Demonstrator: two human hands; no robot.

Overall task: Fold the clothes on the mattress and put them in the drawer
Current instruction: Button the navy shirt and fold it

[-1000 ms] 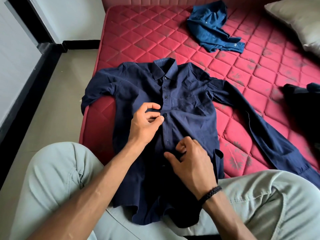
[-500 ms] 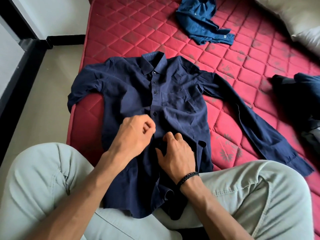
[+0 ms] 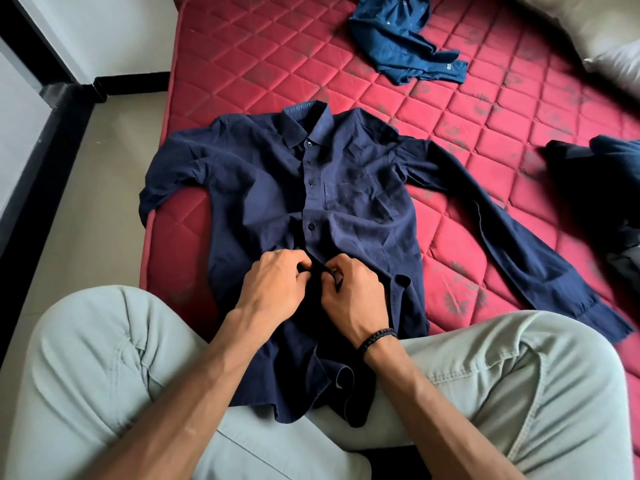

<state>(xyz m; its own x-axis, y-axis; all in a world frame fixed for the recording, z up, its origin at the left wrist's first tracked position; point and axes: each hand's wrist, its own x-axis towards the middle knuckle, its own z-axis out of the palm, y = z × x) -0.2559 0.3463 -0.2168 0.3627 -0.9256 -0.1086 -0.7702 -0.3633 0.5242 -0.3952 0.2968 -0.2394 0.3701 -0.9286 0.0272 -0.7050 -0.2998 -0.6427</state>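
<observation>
The left hand (image 3: 273,289) and the right hand (image 3: 353,294) sit close together, fingertips pinched on the front placket of the dark navy long-sleeved button-up cotton shirt (image 3: 360,209), just below the lowest fastened button. The work looks like closing the next button, though the fingers hide the button itself. A black braided wristband (image 3: 375,337) circles the right wrist.

The shirt lies face up on the near corner of the red quilted mattress (image 3: 263,60), collar pointing away, hem draped over the person's pale grey-green trousers (image 3: 104,358). One sleeve stretches flat across the mattress to the right; the other bunches at the left edge and partly hangs over it.

The cloth appears thin, light and limp, so it should crease easily and slide over the quilting. For folding, holding it at the shoulder seams or side edges would likely keep the panel flat.

Further off lie a crumpled teal-blue shirt (image 3: 405,46) near the top, a heap of dark clothes (image 3: 599,188) at the right edge, and a beige pillow (image 3: 595,32) in the corner. No drawer is in view.
</observation>
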